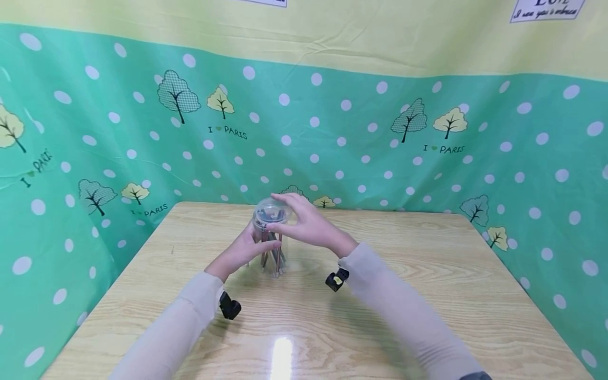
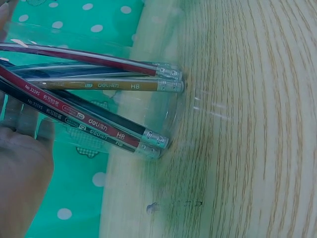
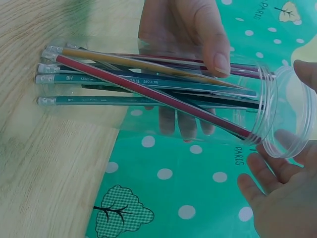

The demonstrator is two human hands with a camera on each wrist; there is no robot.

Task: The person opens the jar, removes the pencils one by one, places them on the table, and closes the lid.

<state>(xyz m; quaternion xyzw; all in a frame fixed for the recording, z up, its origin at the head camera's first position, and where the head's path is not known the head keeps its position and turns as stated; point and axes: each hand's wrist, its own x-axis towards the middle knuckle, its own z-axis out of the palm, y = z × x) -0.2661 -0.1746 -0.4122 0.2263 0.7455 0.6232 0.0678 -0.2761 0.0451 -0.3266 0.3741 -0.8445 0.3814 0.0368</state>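
Left hand [image 1: 245,245] grips, fingers curled round, a clear cylindrical plastic jar [image 3: 124,119] of multicoloured pencils [image 3: 153,97] near frame centre; right hand [image 1: 307,220] pinches clear round lid [image 3: 290,111] at its mouth.

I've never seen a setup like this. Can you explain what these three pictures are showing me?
Certainly. There is no machine doing the work here: these are a person's two bare hands. The wide picture comes from a camera worn on the head, looking forward and down; the two close ones come from cameras worn on the left and right wrists.

The left hand grips a clear jar of pencils. The right hand has its fingers around the clear lid at the jar's mouth. Below is a wooden table; whether the jar touches it is hard to tell. Behind hangs a patterned cloth.
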